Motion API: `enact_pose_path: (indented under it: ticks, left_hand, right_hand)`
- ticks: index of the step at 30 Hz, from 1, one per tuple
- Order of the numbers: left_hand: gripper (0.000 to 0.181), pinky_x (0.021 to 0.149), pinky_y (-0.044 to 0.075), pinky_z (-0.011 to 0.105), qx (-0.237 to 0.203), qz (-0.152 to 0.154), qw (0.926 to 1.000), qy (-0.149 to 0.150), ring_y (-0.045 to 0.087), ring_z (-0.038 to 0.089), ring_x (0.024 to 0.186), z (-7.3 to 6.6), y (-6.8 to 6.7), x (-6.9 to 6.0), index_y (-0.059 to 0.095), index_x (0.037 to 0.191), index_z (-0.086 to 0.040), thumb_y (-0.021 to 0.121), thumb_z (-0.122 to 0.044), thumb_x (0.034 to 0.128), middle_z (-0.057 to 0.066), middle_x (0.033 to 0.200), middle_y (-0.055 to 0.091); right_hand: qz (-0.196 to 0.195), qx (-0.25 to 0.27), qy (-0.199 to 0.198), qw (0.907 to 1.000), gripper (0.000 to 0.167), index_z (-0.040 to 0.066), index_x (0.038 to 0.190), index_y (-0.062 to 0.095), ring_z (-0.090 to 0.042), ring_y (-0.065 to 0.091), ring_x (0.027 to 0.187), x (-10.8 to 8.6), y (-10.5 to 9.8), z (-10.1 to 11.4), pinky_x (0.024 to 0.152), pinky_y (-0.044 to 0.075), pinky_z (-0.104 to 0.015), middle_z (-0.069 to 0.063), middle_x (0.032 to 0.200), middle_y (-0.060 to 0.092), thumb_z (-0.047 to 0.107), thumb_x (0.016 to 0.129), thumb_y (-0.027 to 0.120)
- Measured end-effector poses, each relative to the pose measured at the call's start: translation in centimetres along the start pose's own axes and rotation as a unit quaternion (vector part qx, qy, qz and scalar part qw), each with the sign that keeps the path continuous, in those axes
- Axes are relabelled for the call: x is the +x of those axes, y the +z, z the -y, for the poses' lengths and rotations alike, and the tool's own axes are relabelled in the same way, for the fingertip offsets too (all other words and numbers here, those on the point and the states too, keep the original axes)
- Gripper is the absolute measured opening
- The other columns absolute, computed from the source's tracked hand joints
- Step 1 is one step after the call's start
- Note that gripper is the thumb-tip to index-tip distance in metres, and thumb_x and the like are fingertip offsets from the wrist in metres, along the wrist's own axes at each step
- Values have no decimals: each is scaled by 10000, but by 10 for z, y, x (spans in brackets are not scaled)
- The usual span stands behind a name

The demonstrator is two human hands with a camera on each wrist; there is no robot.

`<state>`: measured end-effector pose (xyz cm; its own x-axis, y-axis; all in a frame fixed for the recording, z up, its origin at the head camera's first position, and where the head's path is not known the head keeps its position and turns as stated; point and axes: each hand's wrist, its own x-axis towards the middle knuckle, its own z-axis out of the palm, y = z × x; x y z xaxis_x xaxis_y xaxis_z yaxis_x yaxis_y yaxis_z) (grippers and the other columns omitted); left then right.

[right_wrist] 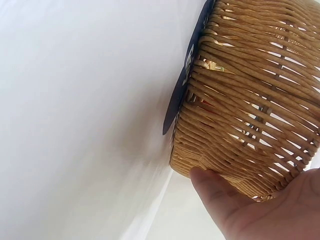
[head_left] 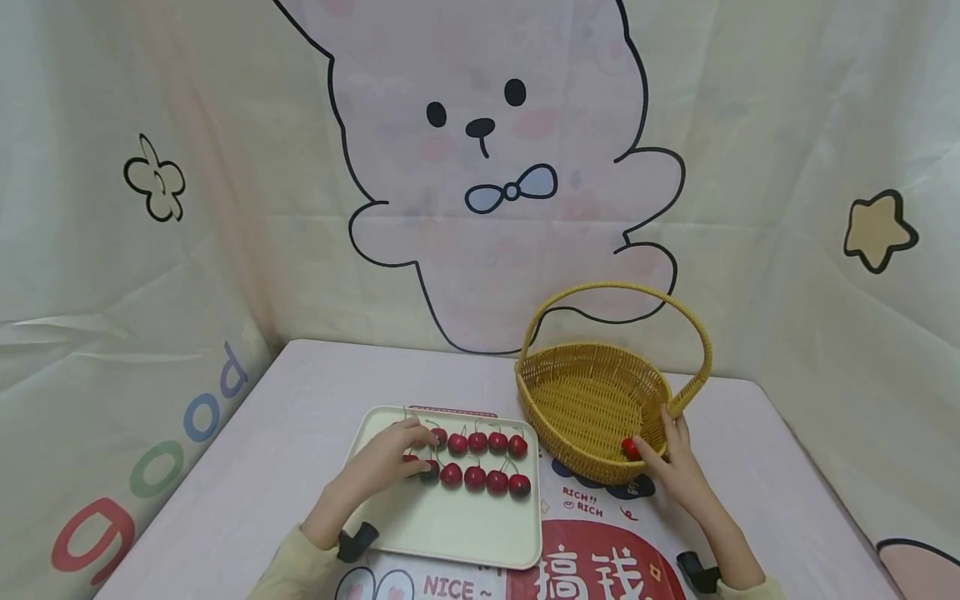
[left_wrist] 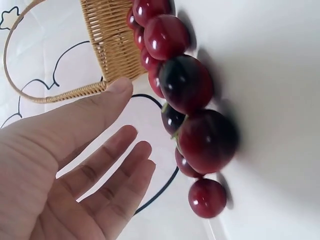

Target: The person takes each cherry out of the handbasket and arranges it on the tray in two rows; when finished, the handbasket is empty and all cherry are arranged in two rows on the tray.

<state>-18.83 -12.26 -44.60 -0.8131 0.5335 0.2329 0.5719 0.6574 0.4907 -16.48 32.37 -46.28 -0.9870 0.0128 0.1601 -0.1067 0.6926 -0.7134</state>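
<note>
Two rows of dark red cherries [head_left: 475, 477] with thin stems lie on a cream tray [head_left: 450, 533]. My left hand [head_left: 390, 457] is over the left end of the rows. In the left wrist view its thumb and fingers are spread beside the cherries [left_wrist: 207, 141] with nothing between them. To the right of the tray stands a yellow-brown woven basket [head_left: 577, 400] with a tall arched handle. My right hand [head_left: 678, 467] grips its right side near the handle's base; one digit presses the outer weave in the right wrist view. A red cherry [head_left: 631, 449] sits inside, near that hand.
A white table [head_left: 300, 392] carries a printed mat [head_left: 592, 550] with red and dark patterns under the tray and basket. Cloth walls with a cartoon bear [head_left: 510, 250] close off the back and both sides. The basket's handle [head_left: 615, 285] arches high above its rim.
</note>
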Motion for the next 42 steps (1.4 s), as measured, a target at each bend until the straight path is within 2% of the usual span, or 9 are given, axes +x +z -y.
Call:
enact_pose_path:
  ticks: [4,14,22,29,35,42]
  left_hand:
    - [279,782,509,328,-148,6,9999,83,598,214,899,-10,4,11,663,1041,-67,736,-124,777,43,1003,625]
    - [270,890,498,334,-149,134,9997,150,589,151,1012,-39,22,39,656,1085,-133,698,-202,827,-17,1077,635]
    - [253,852,495,245,-540,256,9971,474,600,172,986,-65,34,69,650,1107,-147,654,-223,866,0,1062,629]
    - [259,860,477,220,-616,144,9955,709,584,134,1003,-89,42,96,641,1126,-153,631,-244,884,-22,1083,626]
    - [269,858,467,187,-705,206,9936,853,583,124,1003,-107,58,116,644,1116,-121,642,-244,876,-24,1090,620]
    - [285,780,454,127,-907,483,9916,791,583,130,957,-123,81,137,647,1128,-122,663,-222,861,19,1055,644]
  right_hand:
    - [-7,50,-42,10000,846,-9,1466,-30,-562,168,1293,-1,0,0,944,230,-715,-232,1511,-121,341,929,522]
    - [34,8,100,9999,854,5,1470,-34,-563,170,1293,-1,-1,4,943,246,-704,-225,1513,-131,365,927,519]
    - [15,-10,86,10000,852,4,1469,-37,-557,161,1300,-1,-1,3,952,232,-708,-222,1514,-128,364,929,515]
    - [15,-6,114,9999,853,5,1470,-34,-552,168,1300,0,-1,2,955,234,-704,-222,1515,-118,377,928,511]
    - [52,-5,123,9999,851,8,1469,-43,-554,159,1301,0,-1,2,957,227,-707,-223,1513,-125,373,932,508]
    - [26,5,91,10000,850,10,1470,-41,-554,164,1301,0,-1,2,959,227,-705,-217,1515,-131,363,932,514]
